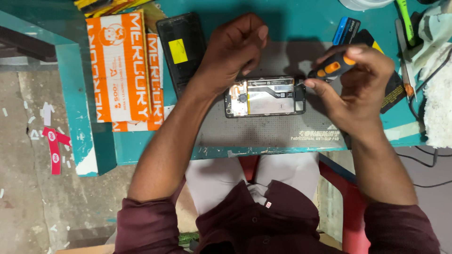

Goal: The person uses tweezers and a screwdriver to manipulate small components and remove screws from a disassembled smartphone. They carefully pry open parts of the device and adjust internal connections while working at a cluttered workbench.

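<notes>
An opened smartphone (270,96) lies with its back off on a grey anti-slip mat (263,134), its circuit board and silver battery exposed. My left hand (233,49) is curled into a loose fist and rests against the phone's far left edge, with nothing visible inside it. My right hand (360,91) grips a short black-and-orange screwdriver (332,67), thumb and fingers around its handle. The screwdriver's tip points at the phone's right end, where my fingertip also touches.
Two orange-and-white cardboard boxes (122,70) lie at the left of the teal table (84,136). A black phone panel (181,47) with a yellow sticker sits behind the mat. At the right are white cloth (438,99), small tools (406,21) and cables. A red stool (351,207) is below.
</notes>
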